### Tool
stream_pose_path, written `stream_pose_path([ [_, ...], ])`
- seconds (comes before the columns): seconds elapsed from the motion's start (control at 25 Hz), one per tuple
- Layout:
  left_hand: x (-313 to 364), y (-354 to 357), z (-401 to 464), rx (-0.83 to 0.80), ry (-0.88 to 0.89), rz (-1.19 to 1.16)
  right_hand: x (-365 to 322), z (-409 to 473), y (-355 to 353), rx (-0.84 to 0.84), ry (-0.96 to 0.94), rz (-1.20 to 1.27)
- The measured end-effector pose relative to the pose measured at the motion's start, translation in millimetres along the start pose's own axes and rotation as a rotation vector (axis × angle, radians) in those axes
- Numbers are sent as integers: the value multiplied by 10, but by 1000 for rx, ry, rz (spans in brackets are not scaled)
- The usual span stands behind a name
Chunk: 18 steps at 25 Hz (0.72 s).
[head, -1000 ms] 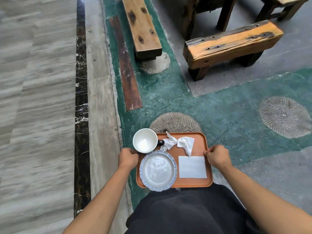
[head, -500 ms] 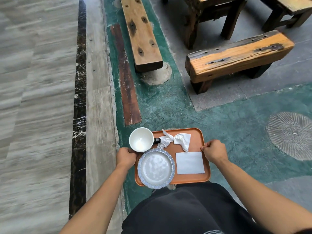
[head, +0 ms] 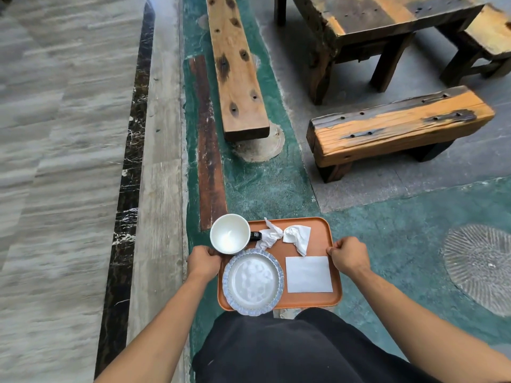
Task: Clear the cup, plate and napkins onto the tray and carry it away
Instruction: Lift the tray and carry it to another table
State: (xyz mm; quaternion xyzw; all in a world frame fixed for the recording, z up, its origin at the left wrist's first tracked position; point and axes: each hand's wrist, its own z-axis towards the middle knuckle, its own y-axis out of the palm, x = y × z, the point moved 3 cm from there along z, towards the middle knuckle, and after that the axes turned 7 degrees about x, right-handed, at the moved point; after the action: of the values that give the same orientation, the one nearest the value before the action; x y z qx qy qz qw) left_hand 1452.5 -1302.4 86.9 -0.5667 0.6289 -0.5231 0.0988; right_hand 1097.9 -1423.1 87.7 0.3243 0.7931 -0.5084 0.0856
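An orange tray [head: 318, 298] is held level in front of my waist, above the floor. My left hand [head: 204, 262] grips its left edge and my right hand [head: 349, 255] grips its right edge. On the tray stand a white cup [head: 230, 237] with a dark handle at the far left, a blue-rimmed plate [head: 253, 281] at the near left, two crumpled napkins [head: 284, 236] at the far middle and a flat folded napkin [head: 308, 274] at the near right.
Ahead lies a long wooden bench [head: 236, 70] on a round stone base. A shorter orange-topped bench [head: 398, 125] and a dark wooden table [head: 373, 20] stand to the right. Green floor runs ahead; grey tiled floor [head: 60, 161] lies to the left.
The benches and table have slid down and nearer in the view as I walk forward. Both hands keep the same grip on the tray; its load has not shifted.
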Motion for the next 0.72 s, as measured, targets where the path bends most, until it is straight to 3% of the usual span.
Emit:
stream_pose_path([
  [0.72,1499,-235,2079,-66,83,17,-1547,1464,119,63,89,11],
])
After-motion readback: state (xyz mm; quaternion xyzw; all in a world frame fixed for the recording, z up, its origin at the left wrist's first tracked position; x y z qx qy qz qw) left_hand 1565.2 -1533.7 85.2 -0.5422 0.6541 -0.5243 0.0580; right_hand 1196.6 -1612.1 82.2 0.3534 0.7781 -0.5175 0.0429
